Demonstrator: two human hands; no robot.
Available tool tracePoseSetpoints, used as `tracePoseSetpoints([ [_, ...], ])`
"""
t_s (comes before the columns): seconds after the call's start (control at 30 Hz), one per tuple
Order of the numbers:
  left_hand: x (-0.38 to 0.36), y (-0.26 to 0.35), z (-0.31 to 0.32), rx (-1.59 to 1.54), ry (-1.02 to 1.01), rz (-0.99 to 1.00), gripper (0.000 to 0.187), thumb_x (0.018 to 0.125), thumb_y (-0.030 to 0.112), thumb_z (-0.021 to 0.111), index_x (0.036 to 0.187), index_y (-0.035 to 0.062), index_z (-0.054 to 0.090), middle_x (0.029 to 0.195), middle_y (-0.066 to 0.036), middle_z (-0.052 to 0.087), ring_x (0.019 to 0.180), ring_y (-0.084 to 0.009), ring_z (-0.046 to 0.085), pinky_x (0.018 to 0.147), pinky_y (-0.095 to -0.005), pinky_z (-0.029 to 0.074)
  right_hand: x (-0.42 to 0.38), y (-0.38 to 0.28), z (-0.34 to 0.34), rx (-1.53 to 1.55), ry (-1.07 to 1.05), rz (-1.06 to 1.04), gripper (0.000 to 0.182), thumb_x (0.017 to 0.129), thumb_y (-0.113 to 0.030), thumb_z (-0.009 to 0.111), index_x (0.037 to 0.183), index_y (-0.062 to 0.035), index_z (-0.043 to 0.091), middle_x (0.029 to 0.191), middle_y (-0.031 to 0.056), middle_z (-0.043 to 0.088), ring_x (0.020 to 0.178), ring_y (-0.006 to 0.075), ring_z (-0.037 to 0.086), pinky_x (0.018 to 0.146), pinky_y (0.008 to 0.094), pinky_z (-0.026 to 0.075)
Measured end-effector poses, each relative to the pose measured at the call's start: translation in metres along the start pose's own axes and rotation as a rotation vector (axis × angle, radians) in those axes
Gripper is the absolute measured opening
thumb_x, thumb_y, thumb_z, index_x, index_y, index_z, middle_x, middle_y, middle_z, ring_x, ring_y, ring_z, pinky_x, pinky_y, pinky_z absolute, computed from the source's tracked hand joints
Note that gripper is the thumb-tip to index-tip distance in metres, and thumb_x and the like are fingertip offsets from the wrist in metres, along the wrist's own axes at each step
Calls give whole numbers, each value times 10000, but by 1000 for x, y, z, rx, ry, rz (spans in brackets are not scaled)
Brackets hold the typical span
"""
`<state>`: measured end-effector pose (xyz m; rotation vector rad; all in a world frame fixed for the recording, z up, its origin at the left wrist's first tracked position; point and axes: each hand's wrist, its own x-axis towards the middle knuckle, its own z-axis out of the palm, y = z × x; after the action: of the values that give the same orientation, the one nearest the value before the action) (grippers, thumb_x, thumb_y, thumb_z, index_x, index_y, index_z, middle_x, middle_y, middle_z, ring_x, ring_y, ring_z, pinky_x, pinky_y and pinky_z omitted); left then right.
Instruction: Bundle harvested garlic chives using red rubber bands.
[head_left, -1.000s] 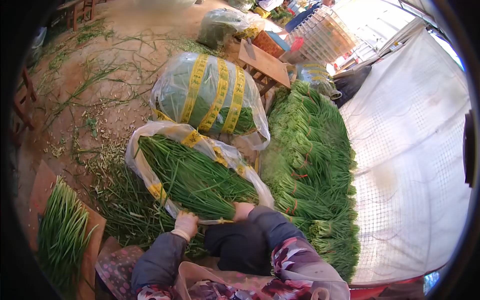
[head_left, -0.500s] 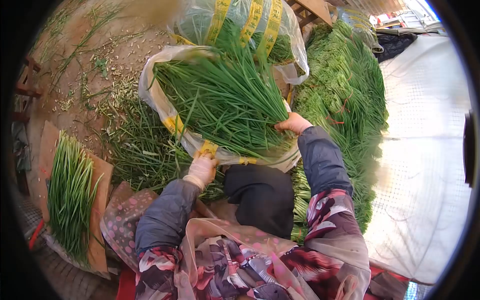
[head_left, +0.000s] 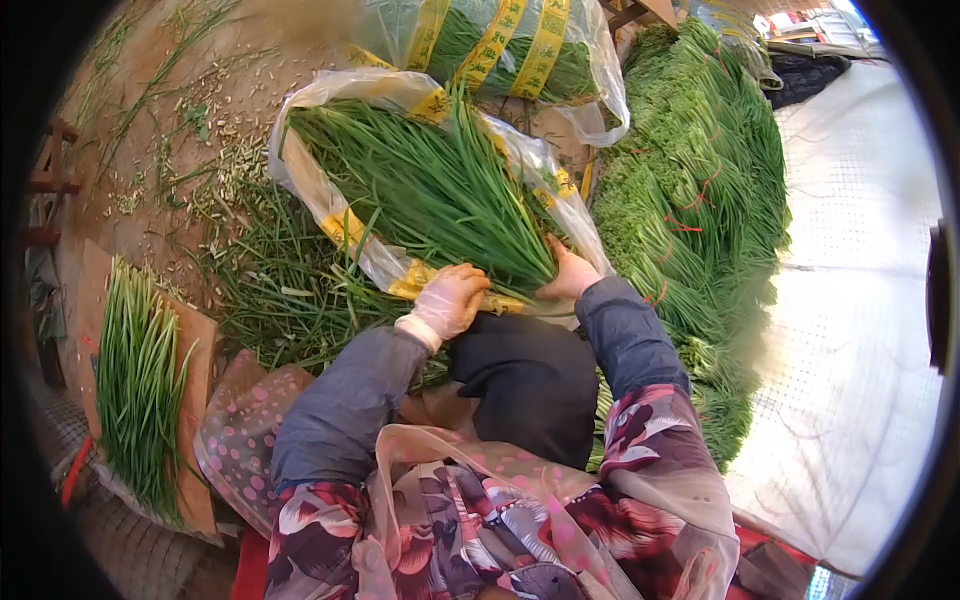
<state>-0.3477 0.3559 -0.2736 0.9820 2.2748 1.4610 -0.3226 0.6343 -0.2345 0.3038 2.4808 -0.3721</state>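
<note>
A clear plastic bag (head_left: 298,160) with yellow printed bands lies open before me, filled with long green chives (head_left: 400,190). My left hand (head_left: 452,300), in a thin glove, is closed on the near rim of this bag. At the bag's right end, my right hand (head_left: 570,274) grips the base of a bunch of chives (head_left: 500,225). The leaves of that bunch fan away up and to the left, over the other chives in the bag. Part of my right hand's fingers is hidden behind the stems.
Tied bundles of chives (head_left: 690,200) are stacked along the right, beside a white sheet (head_left: 850,280). A second banded bag (head_left: 490,50) lies behind. Loose leaves (head_left: 290,290) and cut bits litter the ground at left. More chives (head_left: 140,390) rest on a board (head_left: 203,400).
My right hand has lowered the bunch toward me and into the bag. My left hand has slid right along the near rim, and the bag's far rim now shows more.
</note>
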Motion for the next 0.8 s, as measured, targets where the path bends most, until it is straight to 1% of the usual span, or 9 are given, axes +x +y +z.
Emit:
tracePoseSetpoints([
  [0.07,1,-6,11,3,-167,-91,216,870,179,588,1038,73,670,1115,-129,629,1131,-374,530,971,-448,413,2,-5,-4,-41,-50,64,1177,565,-389,817,1488,-60,165,1114,247,623,1001,361,622,891,378,485],
  [0.2,-6,-23,28,57,-258,-145,232,885,208,569,1067,101,665,1172,-99,615,1174,-385,505,994,-462,392,-9,-17,9,-118,-59,119,1233,557,-387,841,1488,-39,111,1098,245,617,964,358,632,851,390,504],
  [0.4,-4,-17,38,225,-179,-44,228,871,198,566,1064,129,666,1172,-68,604,1170,-367,502,1002,-476,379,-10,-32,33,-82,-140,264,1259,597,-362,808,1492,-8,-4,955,247,652,838,367,656,766,383,525],
  [0.5,-7,-20,42,259,-190,-24,237,846,192,581,1063,147,667,1088,-60,617,1118,-347,522,991,-501,371,-16,-27,22,66,-197,78,1258,583,-421,796,1489,6,34,1013,260,646,903,364,654,795,373,522],
  [0.6,-12,-23,50,327,-148,1,262,837,214,605,1090,173,656,1066,-32,627,1100,-350,527,980,-556,359,-2,-28,26,67,-315,129,1253,562,-464,798,1482,15,95,1045,253,640,949,362,645,855,372,505],
  [0.7,-12,-22,51,310,-183,-64,254,842,211,605,1090,193,658,1067,-22,635,1117,-350,523,984,-583,345,3,-42,53,-30,-274,267,1231,571,-425,807,1477,20,103,1071,253,634,986,371,629,882,371,494],
  [0.73,-15,-26,54,331,-182,-64,243,864,238,579,1091,205,658,1080,-21,644,1122,-355,522,989,-624,318,-1,-43,52,32,-249,252,1106,592,-350,820,1443,33,227,1093,210,642,994,317,631,902,350,479],
  [0.77,-17,-29,56,325,-179,-67,243,864,238,579,1091,205,658,1080,-21,644,1122,-355,522,989,-624,318,-3,-41,49,25,-252,254,1106,592,-350,820,1443,33,227,1093,210,642,994,317,631,902,350,479],
  [0.8,-15,-27,54,332,-294,-116,248,874,255,563,1098,206,656,1103,-23,644,1136,-355,518,997,-638,300,-4,-34,43,409,-294,146,1012,603,-301,825,1402,39,305,1096,179,644,996,280,622,911,339,469],
])
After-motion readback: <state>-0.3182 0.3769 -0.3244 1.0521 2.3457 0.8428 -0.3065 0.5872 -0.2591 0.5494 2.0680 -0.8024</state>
